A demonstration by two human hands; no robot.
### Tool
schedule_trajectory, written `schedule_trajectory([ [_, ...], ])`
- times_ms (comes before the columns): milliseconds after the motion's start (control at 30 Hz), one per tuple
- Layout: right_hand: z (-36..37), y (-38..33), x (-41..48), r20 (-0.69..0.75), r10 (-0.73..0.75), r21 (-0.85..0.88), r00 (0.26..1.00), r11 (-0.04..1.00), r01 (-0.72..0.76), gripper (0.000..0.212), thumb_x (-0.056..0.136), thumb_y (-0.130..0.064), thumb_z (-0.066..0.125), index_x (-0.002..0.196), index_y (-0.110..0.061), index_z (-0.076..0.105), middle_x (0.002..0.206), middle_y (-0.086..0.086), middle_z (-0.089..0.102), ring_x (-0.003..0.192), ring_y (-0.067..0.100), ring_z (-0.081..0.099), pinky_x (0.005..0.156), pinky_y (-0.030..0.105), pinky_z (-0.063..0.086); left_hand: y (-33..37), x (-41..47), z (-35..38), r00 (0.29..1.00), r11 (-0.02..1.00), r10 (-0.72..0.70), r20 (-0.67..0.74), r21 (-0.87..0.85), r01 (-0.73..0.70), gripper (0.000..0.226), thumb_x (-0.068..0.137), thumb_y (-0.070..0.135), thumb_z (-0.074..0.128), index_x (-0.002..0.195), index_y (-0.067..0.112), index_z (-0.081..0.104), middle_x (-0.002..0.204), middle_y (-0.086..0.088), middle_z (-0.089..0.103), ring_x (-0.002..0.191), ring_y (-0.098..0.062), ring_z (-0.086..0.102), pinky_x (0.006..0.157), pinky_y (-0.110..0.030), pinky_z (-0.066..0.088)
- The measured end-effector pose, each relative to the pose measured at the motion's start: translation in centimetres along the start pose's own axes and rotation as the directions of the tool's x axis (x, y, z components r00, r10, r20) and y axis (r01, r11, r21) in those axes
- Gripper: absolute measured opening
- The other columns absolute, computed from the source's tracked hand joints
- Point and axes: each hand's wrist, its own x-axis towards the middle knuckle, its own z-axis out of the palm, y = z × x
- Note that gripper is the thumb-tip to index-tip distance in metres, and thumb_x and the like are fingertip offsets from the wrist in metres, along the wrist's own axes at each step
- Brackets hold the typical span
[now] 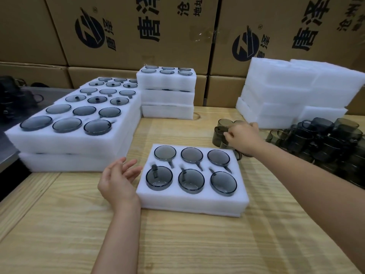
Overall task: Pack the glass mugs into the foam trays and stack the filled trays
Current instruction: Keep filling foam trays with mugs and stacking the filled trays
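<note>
A white foam tray (189,204) lies in front of me on the wooden table, each of its holes filled with a smoky glass mug (191,182). My left hand (118,181) hovers open just left of the tray, fingers relaxed and spread. My right hand (242,136) reaches behind the tray into a small cluster of loose mugs (222,128), its fingers curled down onto one of them; the grip itself is hidden by the hand.
Filled trays are stacked at the left (79,143) and at the back centre (166,91). Empty foam trays (292,91) are piled at the back right. A heap of loose mugs (324,143) lies at the right edge. Cardboard boxes (138,30) form a wall behind.
</note>
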Motion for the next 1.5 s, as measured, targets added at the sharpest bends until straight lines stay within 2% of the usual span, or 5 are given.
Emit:
schedule_trajectory([
  [100, -1.5, -2.5, -5.2, -0.209, -0.025, 0.36, 0.978, 0.928, 0.101, 0.043, 0.089, -0.056, 0.043, 0.077, -0.018, 0.061, 0.096, -0.002, 0.064, 0.099, 0.022, 0.056, 0.086, 0.035, 0.033, -0.1, 0.0, 0.0, 0.999, 1.0, -0.02, -0.038, -0.002, 0.02, 0.017, 0.086, 0.007, 0.045, 0.08, 0.01, 0.06, 0.067, -0.008, 0.068, 0.048, -0.018, 0.062, 0.056, -0.029, 0.051],
  [233, -1.6, -6.6, -12.7, 0.118, -0.327, 0.321, 0.938, 0.906, 0.275, 0.097, 0.058, -0.094, 0.029, 0.141, -0.044, 0.026, 0.156, -0.01, 0.017, 0.143, 0.011, 0.013, 0.114, 0.042, 0.013, 0.0, 0.0, 0.2, 0.997, 1.0, -0.027, -0.076, -0.003, 0.027, 0.018, 0.086, 0.006, 0.042, 0.08, 0.01, 0.059, 0.07, -0.01, 0.066, 0.047, -0.017, 0.061, 0.058, -0.03, 0.052],
  [633, 1.3, -10.4, -7.6, 0.083, -0.381, 0.058, 0.921, 0.924, 0.378, 0.095, 0.077, -0.072, 0.049, 0.15, -0.03, 0.006, 0.159, -0.003, 0.004, 0.146, 0.019, -0.002, 0.116, 0.04, -0.004, 0.3, 0.3, -0.2, 0.931, 0.985, 0.169, -0.323, 0.096, -0.146, 0.024, 0.085, 0.013, 0.04, 0.076, 0.028, 0.055, 0.064, 0.003, 0.049, 0.062, -0.014, 0.047, 0.062, -0.024, 0.038],
  [967, 3.0, -14.2, 1.9, 0.153, -0.236, 0.08, 0.96, 0.971, 0.226, 0.091, 0.087, -0.045, 0.06, 0.15, -0.01, 0.004, 0.158, 0.007, 0.007, 0.146, 0.024, 0.001, 0.117, 0.045, -0.005, -1.4, -0.4, 0.3, 0.973, 0.952, 0.188, -0.132, 0.268, -0.148, 0.023, 0.079, 0.018, 0.04, 0.078, 0.032, 0.058, 0.061, 0.008, 0.059, 0.075, -0.022, 0.054, 0.082, -0.043, 0.048],
  [1500, 5.6, -15.3, 9.7, 0.147, -0.133, 0.05, 0.98, 0.991, 0.127, 0.085, 0.092, -0.039, 0.055, 0.15, -0.013, -0.001, 0.158, 0.003, 0.005, 0.146, 0.024, -0.004, 0.118, 0.044, -0.003, -2.4, -1.2, 0.6, 0.969, 0.919, 0.243, 0.04, 0.309, -0.244, 0.018, 0.083, 0.019, 0.048, 0.085, 0.033, 0.059, 0.058, 0.014, 0.062, 0.052, -0.002, 0.052, 0.055, -0.008, 0.042],
])
